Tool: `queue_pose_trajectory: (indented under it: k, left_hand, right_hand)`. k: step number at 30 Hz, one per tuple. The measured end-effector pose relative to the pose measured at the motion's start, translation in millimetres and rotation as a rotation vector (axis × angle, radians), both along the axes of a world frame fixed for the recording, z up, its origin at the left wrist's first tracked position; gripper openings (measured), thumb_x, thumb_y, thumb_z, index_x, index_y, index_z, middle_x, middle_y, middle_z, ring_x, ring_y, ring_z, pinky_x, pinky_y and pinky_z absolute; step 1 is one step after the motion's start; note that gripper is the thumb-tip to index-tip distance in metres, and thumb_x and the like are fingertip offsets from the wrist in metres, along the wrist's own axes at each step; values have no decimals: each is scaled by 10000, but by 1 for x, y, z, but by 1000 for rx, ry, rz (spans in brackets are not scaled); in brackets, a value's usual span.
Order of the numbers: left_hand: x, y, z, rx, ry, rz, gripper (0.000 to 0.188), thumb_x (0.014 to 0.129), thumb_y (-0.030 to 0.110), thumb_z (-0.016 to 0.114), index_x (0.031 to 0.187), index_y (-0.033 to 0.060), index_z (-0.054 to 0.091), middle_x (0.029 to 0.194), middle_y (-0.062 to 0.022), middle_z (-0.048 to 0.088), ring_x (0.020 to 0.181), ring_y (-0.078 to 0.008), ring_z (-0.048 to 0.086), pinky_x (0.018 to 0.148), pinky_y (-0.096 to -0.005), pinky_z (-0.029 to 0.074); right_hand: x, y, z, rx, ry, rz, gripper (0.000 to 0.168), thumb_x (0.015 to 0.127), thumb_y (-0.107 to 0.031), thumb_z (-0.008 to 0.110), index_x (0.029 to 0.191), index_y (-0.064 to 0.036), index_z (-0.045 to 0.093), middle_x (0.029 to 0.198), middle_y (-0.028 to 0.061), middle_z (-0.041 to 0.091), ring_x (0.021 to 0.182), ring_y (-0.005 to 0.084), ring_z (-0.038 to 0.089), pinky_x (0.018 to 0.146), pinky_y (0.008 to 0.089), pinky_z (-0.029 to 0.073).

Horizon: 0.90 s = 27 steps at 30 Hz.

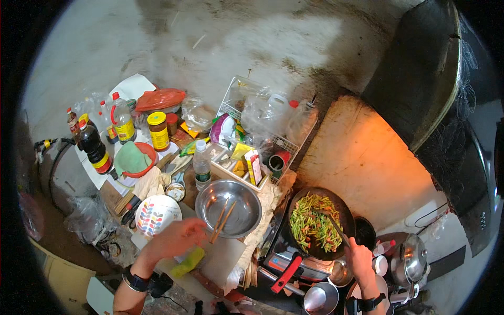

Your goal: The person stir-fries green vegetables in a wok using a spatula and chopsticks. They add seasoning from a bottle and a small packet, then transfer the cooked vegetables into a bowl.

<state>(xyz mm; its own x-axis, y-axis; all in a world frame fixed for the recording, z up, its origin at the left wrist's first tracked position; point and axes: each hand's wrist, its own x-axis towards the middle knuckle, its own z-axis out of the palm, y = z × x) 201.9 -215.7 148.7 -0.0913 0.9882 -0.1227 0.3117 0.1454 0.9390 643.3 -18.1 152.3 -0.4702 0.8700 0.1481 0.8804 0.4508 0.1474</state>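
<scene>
My right hand (360, 258) grips the handle of a spatula (336, 224), its blade among cut green beans with orange-red pieces (315, 220) in a dark wok (348, 201). The wok sits on a stove (275, 260), its red handle (287, 273) pointing toward me. My left hand (177, 236), blurred by motion, appears to hold nothing. It is above the work surface, between a white plate with a colored leaf pattern (157, 212) and a steel basin (228, 193). A pair of wooden chopsticks (223, 222) leans in the basin. Below the hand is a blurred yellow-green item, perhaps a cloth (189, 263).
Left of the basin stand a water bottle (202, 165), sauce bottles (94, 149) and a red bowl with green cloth (153, 153). Behind are a seasoning box (236, 179) and wire rack (285, 143). A saucepan (321, 297) and lidded pot (409, 260) stand near the stove.
</scene>
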Motion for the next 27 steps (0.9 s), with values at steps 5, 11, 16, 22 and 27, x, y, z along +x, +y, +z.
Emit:
queue_pose_trajectory:
  k: [5,11,16,22,27]
  left_hand:
    - [-26,72,6,197,188,-57,220,873,165,553,1043,25,554,870,-90,630,779,-162,606,699,-290,485]
    - [-54,223,-57,241,405,-52,276,800,209,612,992,14,573,869,-138,631,794,-242,607,705,-344,481]
    - [-35,294,-81,386,537,276,339,771,129,604,1073,-5,529,897,-257,611,859,-402,584,747,-449,457]
    - [-37,341,-95,253,677,351,253,807,240,564,930,24,615,854,-219,633,824,-376,615,706,-447,482]
    - [-44,359,-116,264,700,412,217,772,219,601,763,12,669,783,-225,632,749,-370,630,653,-433,501]
  right_hand:
    - [-15,-2,-5,13,-41,-38,141,804,-159,541,828,-76,429,532,168,558,502,365,577,447,465,451]
    - [-20,-5,-12,-30,-41,-108,170,823,-208,530,863,-80,424,551,181,574,519,379,588,461,485,460]
    - [-32,-13,-9,-45,-36,-160,177,840,-227,524,882,-84,428,555,175,581,514,367,595,443,469,461]
    - [-34,-21,-21,-31,14,-195,189,812,-227,565,898,-97,457,522,145,570,473,340,581,436,457,454]
    - [-27,-20,-33,-59,42,-198,190,820,-212,546,896,-88,424,538,168,577,484,349,589,437,454,466]
